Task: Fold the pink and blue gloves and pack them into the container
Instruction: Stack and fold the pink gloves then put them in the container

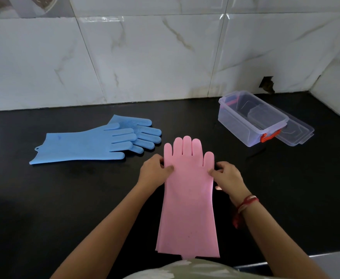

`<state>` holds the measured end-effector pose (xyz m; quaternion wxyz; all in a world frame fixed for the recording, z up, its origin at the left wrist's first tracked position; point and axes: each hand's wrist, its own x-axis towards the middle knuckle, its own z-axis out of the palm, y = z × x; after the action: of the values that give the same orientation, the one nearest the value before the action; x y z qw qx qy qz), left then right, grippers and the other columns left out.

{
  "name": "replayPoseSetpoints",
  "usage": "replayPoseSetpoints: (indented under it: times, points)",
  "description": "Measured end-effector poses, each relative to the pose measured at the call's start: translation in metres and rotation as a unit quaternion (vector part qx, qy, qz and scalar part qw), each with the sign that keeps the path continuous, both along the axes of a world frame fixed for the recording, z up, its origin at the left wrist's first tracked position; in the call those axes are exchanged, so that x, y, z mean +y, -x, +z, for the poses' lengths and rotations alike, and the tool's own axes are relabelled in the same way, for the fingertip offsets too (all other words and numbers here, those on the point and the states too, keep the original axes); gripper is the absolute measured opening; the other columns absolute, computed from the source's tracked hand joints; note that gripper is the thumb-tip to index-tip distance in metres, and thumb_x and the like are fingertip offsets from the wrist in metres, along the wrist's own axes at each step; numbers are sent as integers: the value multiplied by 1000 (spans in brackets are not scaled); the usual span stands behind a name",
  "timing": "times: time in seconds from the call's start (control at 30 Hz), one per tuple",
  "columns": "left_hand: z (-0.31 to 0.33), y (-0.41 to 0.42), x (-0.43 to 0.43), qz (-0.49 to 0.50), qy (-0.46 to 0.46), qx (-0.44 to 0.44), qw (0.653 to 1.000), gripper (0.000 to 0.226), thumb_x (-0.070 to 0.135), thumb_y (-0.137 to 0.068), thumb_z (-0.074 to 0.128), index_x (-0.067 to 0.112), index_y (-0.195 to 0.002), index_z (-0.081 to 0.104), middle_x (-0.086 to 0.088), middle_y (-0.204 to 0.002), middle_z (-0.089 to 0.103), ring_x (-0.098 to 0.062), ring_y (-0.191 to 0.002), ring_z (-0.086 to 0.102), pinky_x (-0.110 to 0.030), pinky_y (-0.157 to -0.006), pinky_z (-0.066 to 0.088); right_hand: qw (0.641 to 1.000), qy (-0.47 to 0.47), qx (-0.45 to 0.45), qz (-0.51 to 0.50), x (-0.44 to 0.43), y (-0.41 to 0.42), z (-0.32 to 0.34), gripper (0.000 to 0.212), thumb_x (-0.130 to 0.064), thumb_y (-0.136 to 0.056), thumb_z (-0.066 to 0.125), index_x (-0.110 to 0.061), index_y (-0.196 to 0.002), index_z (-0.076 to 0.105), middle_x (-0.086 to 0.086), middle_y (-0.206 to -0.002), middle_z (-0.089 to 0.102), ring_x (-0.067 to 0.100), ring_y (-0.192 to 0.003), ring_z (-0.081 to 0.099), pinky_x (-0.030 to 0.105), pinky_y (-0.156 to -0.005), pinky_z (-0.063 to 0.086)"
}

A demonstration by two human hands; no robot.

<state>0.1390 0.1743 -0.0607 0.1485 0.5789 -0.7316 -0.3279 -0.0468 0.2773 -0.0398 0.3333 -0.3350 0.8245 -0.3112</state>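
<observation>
1. Blue gloves [88, 143]: a pair lies flat at the left of the counter [44, 198], one overlapping the other, with fingers pointing right. They are well apart from both hands and untouched.
2. Left hand [155, 171]: we find it pinching the left edge of the pink glove [188, 198] just below the outermost finger, thumb on top and fingers curled at the edge.
3. Pink glove: it lies flat at the centre of the counter, fingers toward the wall and cuff toward the person. A second layer shows along the lower left edge of the cuff. We judge it may be a stacked pair but cannot confirm this.
4. Handling: we judge the glove light, soft and floppy, probably rubber or silicone, with a skin that grips rather than slips. Lifted by one point, it would likely sag and fold. The best hold is at both side edges, as now, or across the cuff. The fingers are poor holds.
5. Right hand [228, 176]: it pinches the right edge of the pink glove beside the glove's thumb, with its own thumb on top. A red-and-white band [245, 204] sits on the wrist.
6. Box [235, 125]: clear and open with a red latch, it stands to the right, apart from the pink glove. Its lid [298, 131] lies against its right side.
</observation>
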Motion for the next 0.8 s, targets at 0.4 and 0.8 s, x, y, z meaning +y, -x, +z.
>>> replayPoseSetpoints:
  times: [0.4,0.8]
  points:
    - [-3,15,-16,43,22,65,997,17,20,-93,53,8,-105,50,-3,-92,58,-16,-81,55,-28,-69,40,992,48,109,29,-60,9,-10,13,-12,-87,58,-8,-99,62,5,-92,60,18,-83,57,30,-73,48]
    - [-13,9,-31,86,19,183,979,44,27,-89,63,19,-125,39,-1,-102,57,-16,-86,62,-40,-80,57,992,46,115,34,-56,28,-15,34,-19,-87,63,-12,-118,50,1,-88,60,11,-75,56,24,-68,44]
